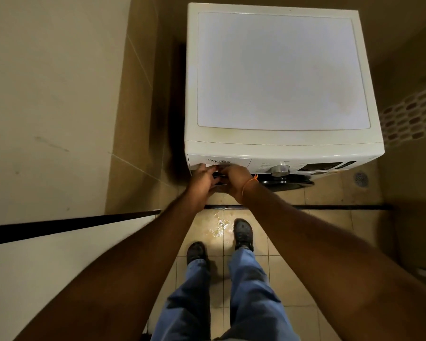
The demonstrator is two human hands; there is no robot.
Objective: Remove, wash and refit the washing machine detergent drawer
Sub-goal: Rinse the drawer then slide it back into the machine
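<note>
A white front-loading washing machine point(280, 77) stands ahead of me, seen from above. Its detergent drawer point(219, 161) sits at the left end of the front panel, with a white face and a brand name on it. My left hand point(202, 179) and my right hand point(234, 179) are both pressed together at the drawer's lower front, fingers curled onto it. A dark gap with thin pale edges shows between my fingers. Most of the drawer is hidden by my hands, so how far out it sits is unclear.
A program knob point(280, 169) and a dark display point(320, 166) lie right of the drawer, the dark door point(284, 183) beneath. A beige wall point(47, 94) closes in on the left. A floor drain point(361, 179) sits at right. A wet patch point(219, 226) glistens by my shoes.
</note>
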